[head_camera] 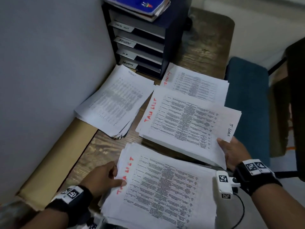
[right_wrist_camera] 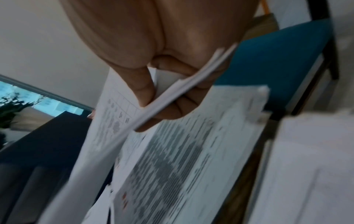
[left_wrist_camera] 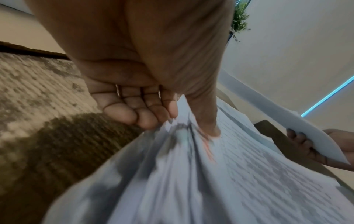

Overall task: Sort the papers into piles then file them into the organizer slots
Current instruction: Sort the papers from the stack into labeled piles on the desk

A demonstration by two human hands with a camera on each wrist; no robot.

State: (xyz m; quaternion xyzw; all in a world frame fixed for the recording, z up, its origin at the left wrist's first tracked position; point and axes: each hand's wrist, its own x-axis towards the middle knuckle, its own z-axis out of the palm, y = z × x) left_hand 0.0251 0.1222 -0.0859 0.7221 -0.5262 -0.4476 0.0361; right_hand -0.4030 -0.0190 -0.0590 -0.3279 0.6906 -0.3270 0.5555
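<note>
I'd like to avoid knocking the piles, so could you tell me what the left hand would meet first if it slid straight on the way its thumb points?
The left hand would probably cross the near pile's top sheet, its thumb already resting there; depth is unclear.

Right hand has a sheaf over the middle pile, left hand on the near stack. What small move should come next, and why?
Probably lower the sheaf flat onto the pile beneath and let go. The right hand pinches its near corner, the top sheet bears the same red margin heading as the near stack, and the left hand already thumbs that stack's edge for another sheet.
</note>
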